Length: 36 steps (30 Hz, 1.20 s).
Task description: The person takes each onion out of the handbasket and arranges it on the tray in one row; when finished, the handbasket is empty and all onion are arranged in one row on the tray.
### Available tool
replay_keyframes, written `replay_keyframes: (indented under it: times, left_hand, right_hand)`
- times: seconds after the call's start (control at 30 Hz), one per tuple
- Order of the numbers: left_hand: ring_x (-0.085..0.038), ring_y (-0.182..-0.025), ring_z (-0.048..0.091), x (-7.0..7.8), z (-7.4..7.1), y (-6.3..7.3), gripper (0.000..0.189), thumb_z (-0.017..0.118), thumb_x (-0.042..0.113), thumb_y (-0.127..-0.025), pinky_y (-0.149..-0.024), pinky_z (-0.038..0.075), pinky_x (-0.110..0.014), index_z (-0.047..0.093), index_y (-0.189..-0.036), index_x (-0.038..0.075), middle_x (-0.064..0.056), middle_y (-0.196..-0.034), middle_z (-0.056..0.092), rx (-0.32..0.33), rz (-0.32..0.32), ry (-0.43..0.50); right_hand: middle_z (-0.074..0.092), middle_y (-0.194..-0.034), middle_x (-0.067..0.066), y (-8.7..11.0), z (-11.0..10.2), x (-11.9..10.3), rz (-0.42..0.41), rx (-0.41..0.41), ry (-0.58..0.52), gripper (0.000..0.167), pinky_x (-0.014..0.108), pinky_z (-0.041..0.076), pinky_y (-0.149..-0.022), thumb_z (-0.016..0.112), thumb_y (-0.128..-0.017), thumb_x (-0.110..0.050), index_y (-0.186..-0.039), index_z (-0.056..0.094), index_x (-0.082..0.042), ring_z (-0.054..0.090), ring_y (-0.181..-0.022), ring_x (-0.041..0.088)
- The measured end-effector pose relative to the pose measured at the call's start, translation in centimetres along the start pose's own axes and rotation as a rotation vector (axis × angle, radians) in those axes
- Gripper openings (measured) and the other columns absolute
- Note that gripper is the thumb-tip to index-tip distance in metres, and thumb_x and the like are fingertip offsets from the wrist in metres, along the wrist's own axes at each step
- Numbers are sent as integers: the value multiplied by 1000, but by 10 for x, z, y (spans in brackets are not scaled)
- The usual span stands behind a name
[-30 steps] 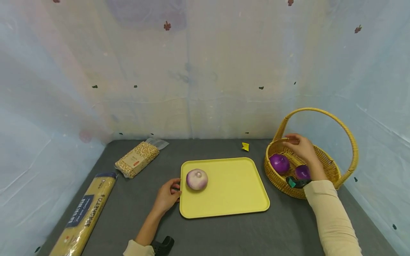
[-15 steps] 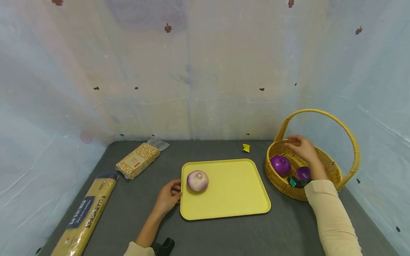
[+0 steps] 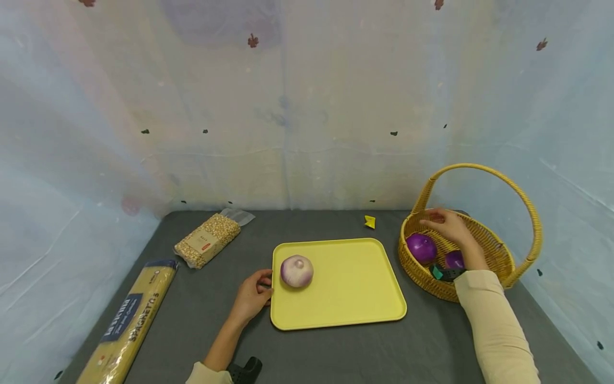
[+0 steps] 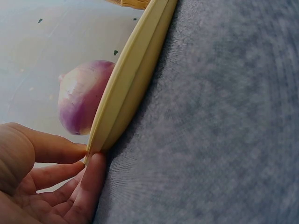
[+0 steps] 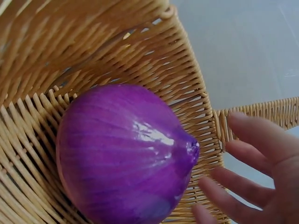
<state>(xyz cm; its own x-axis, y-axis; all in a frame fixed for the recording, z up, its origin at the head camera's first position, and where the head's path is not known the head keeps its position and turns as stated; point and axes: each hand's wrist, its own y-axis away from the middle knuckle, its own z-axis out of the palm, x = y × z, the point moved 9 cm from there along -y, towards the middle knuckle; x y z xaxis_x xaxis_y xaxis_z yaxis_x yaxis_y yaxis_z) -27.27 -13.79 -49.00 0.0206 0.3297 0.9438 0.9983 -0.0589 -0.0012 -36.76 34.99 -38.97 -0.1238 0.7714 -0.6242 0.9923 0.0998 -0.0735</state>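
My left hand (image 3: 251,294) pinches the left rim of a yellow tray (image 3: 355,282). In the left wrist view, the thumb and fingers (image 4: 96,172) meet at the tray's edge. A white-and-purple onion (image 3: 296,271) sits on the tray's left part, close to that hand. At the right, my right hand (image 3: 451,226) hovers over a wicker basket (image 3: 434,288) with its fingers spread and holding nothing. A purple onion (image 5: 126,154) lies in the basket just beside those fingers. Another purple onion (image 3: 454,260) is partly hidden behind the wrist camera and forearm.
The basket's tall handle (image 3: 525,205) arches over it. A bag of pale yellow grains (image 3: 207,240) lies at the back left, and a long spaghetti pack (image 3: 128,322) along the left edge. A small yellow scrap (image 3: 370,222) lies behind the tray.
My right hand has shifted slightly left and down over the basket, toward the nearer purple onion. The left hand, the tray and the onion on it stay as they were.
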Motion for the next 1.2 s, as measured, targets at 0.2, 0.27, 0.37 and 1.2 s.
replay_keyframes:
  times: [0.2, 0.27, 0.37, 1.2]
  left_hand:
    - [-17, -69, 58, -1, 0, 0, 43, 62, -9, -81, -53, 54, -28, 54, -123, -4, -16, -95, 55, -4, -11, -7]
    - [-17, -69, 58, 0, 0, 0, 43, 61, -9, -81, -53, 54, -28, 54, -123, -5, -16, -95, 55, -4, -10, -6]
    - [-17, -68, 58, 1, 0, 0, 43, 61, -9, -81, -53, 54, -28, 54, -123, -5, -16, -95, 55, -4, -8, -5]
    - [-17, -68, 57, 1, 0, 1, 43, 61, -9, -81, -52, 54, -28, 54, -123, -5, -16, -95, 55, 5, -7, -12]
  right_hand:
    - [54, -123, 26, 0, 18, 4, 3, -150, -42, 57, 48, 49, -86, 57, -91, -40, -128, 50, 3, 51, -110, 40]
    - [53, -123, 26, 2, 23, 4, 1, -182, -50, 56, 46, 51, -84, 58, -91, -39, -128, 50, 3, 52, -110, 40]
    - [52, -124, 27, 3, 27, 3, -10, -221, -43, 56, 46, 50, -85, 59, -90, -36, -129, 49, 3, 52, -111, 40]
    - [41, -126, 30, 13, 57, 14, 24, -464, -127, 70, 44, 50, -82, 69, -83, -29, -136, 38, 3, 48, -108, 38]
